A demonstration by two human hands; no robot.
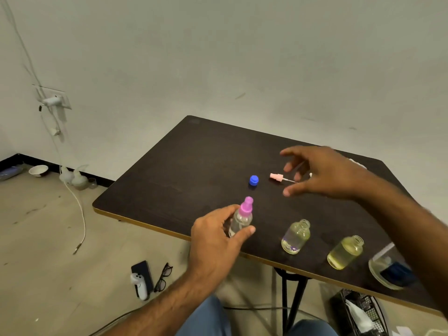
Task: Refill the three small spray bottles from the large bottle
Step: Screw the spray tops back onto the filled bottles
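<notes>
My left hand (215, 238) wraps a small clear spray bottle (240, 220) with a purple spray cap, standing near the table's front edge. Two uncapped small bottles stand to its right: one (295, 236) nearly clear, the other (345, 252) holding yellowish liquid. A pink spray head (276, 177) with its tube lies on the dark table (194, 166), and a blue cap (253, 180) sits left of it. My right hand (322, 173) hovers over the spray head's tube with fingers spread, holding nothing. The large bottle (388, 270) stands at the right, partly hidden by my right forearm.
The wall is close behind the table. On the floor lie a phone and a white controller (140, 280), glasses (163, 277), a white cable (81, 214) and a bowl (38, 170). A black wire basket (358, 311) sits under the table's right side.
</notes>
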